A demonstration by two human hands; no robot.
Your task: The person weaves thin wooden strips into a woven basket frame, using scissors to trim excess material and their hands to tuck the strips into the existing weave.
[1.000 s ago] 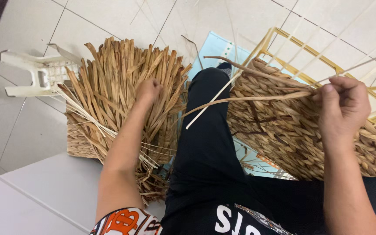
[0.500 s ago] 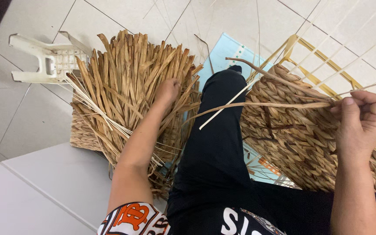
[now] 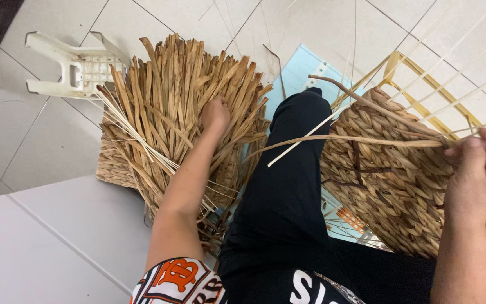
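Head view, looking down past the person's black-trousered leg point(image 3: 288, 186) to a tiled floor point(image 3: 40, 135).

Left hand point(image 3: 215, 114): reaching into the bundle of dried flat straw strips point(image 3: 181, 107) that fans out on the floor to the left of the leg. Fingers are buried among the strips, so I cannot tell whether its grip is closed on one or only sorting.

Right hand point(image 3: 482, 169): grip narrow, pinched on the end of one long strand point(image 3: 355, 139) that runs leftward across the woven panel point(image 3: 389, 180) towards the knee. The panel is braided straw on a yellow wire frame point(image 3: 423, 79), to the right of the leg, partly over a pale blue sheet point(image 3: 302, 70).

Also present: thin pale splints point(image 3: 130, 132) lying across the bundle, and an overturned white plastic stool point(image 3: 74, 65) beyond it.

Judgement on technique: keep the pinched strand taut and flat against the weave so it does not slacken. From the bundle, pick a single pliable, unsplit strip and draw it out along its length, not sideways, so neighbours do not tangle or scatter.
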